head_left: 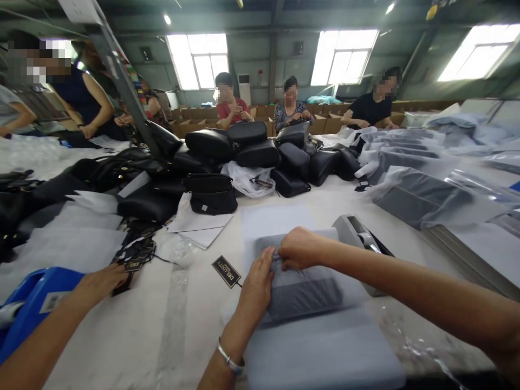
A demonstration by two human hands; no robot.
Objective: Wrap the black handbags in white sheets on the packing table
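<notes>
A dark bag [309, 292] lies in front of me inside a translucent wrapping [280, 311], on a pale sheet [317, 352]. My left hand [257, 279], with a silver bangle at the wrist, rests on its left edge, fingers stretched out flat. Just beyond the fingertips, my right hand [303, 248] is closed over the top of the wrapping; whatever its fingers pinch is hidden. Left of my hands lies a black DELUXITY tag [226, 272] with a cord. A grey tape dispenser [353, 233] stands behind my right forearm.
A co-worker's hand [105, 279] reaches for a heap of black tags [136, 254] beside a blue tape dispenser [40, 303]. Black bags [252, 154] are piled across the far table. Wrapped bags [418, 197] lie at the right. Several people work beyond, before cardboard boxes [262, 112].
</notes>
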